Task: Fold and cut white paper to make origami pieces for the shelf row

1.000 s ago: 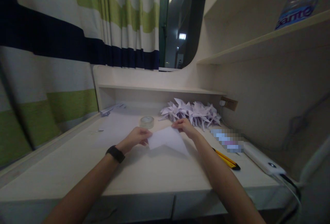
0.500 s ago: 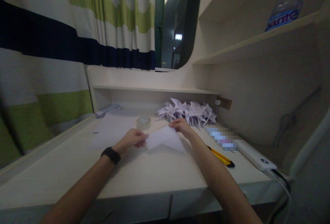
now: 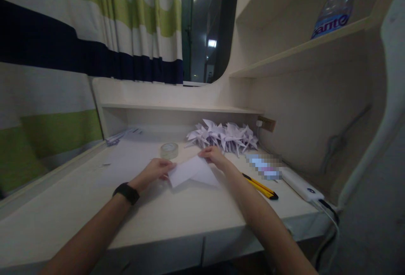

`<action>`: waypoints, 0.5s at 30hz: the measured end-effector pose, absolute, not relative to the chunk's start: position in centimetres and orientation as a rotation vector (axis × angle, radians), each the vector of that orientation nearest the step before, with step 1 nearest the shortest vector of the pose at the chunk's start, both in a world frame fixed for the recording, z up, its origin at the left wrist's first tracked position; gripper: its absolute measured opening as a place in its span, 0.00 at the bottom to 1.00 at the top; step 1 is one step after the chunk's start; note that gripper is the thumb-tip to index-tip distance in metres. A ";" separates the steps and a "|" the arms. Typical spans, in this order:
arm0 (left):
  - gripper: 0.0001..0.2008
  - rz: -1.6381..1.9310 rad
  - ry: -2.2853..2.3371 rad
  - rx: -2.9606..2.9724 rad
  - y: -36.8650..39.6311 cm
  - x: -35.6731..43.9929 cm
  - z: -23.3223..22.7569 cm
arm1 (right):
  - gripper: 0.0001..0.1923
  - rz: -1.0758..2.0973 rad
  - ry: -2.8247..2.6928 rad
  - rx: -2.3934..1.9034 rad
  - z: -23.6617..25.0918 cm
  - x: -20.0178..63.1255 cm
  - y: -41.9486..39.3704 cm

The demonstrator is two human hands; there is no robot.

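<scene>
A folded sheet of white paper is held between my two hands, just above the desk. My left hand, with a dark band on its wrist, pinches the paper's left corner. On the upper right edge, my right hand grips the sheet between thumb and fingers. A roll of clear tape lies just beyond my left hand. Behind my right hand is a heap of folded white paper pinwheels. The yellow and black utility knife rests to the right of my right forearm.
Loose white sheets lie on the desk's left side, with paper strips at the back left. A lit phone and a white power strip with cables are at the right. A bottle stands on the upper shelf.
The whole view has shifted, so the desk and things on it appear further left. Both hands keep hold of the paper, with barely any change in their grip.
</scene>
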State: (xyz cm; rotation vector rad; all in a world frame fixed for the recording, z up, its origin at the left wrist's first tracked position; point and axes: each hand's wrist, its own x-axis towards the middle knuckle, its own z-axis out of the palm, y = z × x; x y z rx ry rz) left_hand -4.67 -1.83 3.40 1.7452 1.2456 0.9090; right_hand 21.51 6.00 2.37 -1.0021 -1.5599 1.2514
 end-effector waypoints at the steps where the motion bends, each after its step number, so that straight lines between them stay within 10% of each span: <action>1: 0.22 0.911 1.223 1.789 -1.7 -4.6 3.2 | 0.11 1.263 -1.580 -0.998 2.3 21.2 5.8; 15: 0.21 0.820 1.113 1.887 -3.0 -3.2 2.3 | 0.09 1.307 -1.715 -0.973 2.3 19.7 4.3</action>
